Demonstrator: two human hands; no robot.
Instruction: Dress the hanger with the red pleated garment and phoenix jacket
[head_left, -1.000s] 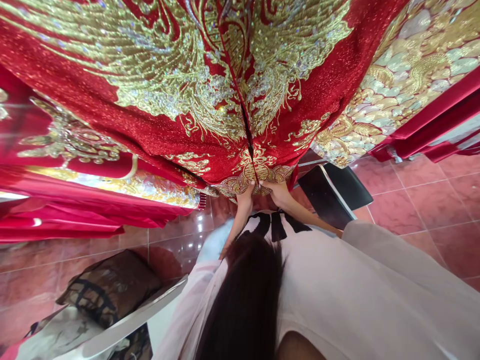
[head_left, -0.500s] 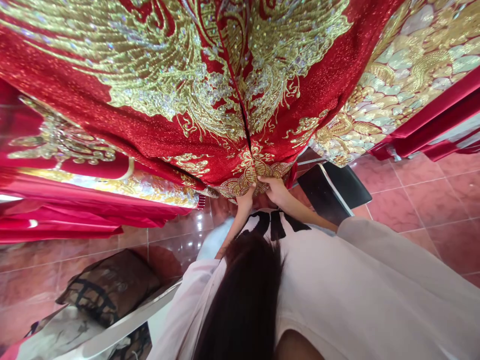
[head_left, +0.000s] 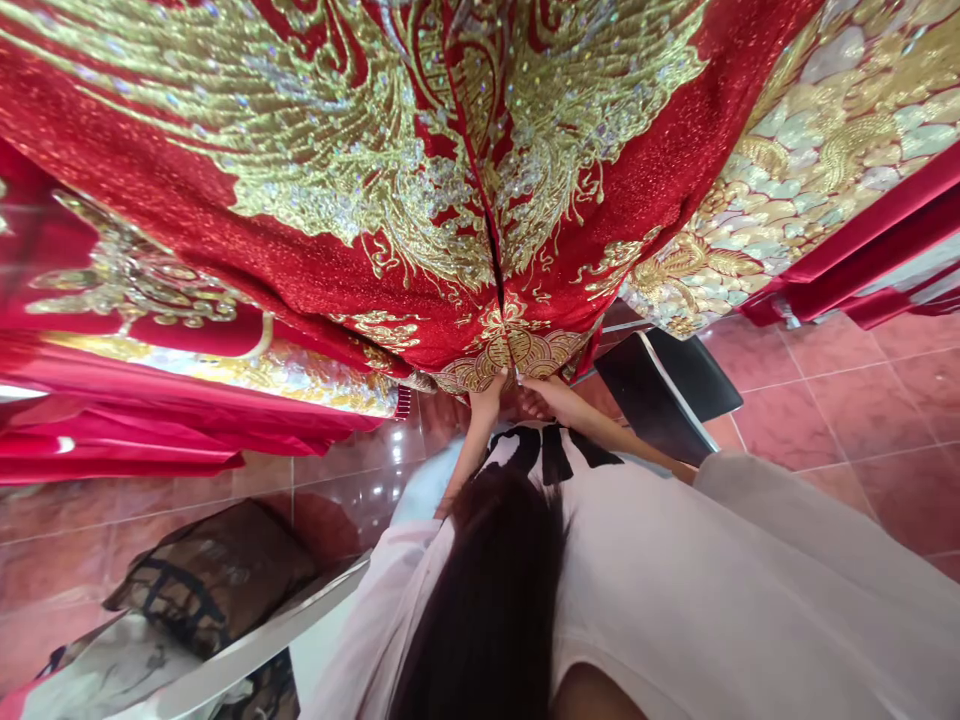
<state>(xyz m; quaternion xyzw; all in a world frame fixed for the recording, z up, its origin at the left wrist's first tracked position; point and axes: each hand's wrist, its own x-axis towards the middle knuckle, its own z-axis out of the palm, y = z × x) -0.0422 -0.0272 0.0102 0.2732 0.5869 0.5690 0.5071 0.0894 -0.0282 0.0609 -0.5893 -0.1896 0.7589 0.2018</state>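
Observation:
A red glittery garment (head_left: 300,255) with raised gold embroidery and beads hangs over my lap, a seam or slit running down its middle. At its lower edge is a gold wave-patterned hem (head_left: 474,372). My left hand (head_left: 486,394) is closed on this hem just left of the middle line, thumb on top and fingers hidden beneath. Close beside it, my right hand (head_left: 546,396) is closed at the hem's edge, thumb forward and fingers curled under. Whatever is between its fingertips is too small to make out.
A black chair (head_left: 660,375) stands to the right on the red tiled floor (head_left: 847,400). More embroidered garments (head_left: 795,170) hang at both sides. A dark bag (head_left: 217,570) lies at lower left beside a pale curved edge (head_left: 247,650). Long dark hair (head_left: 480,600) hangs in front.
My right hand has drawn back slightly, its thumb moving off the embroidered roundel to the hem's edge, its curled fingers now showing. My left hand stays on the hem.

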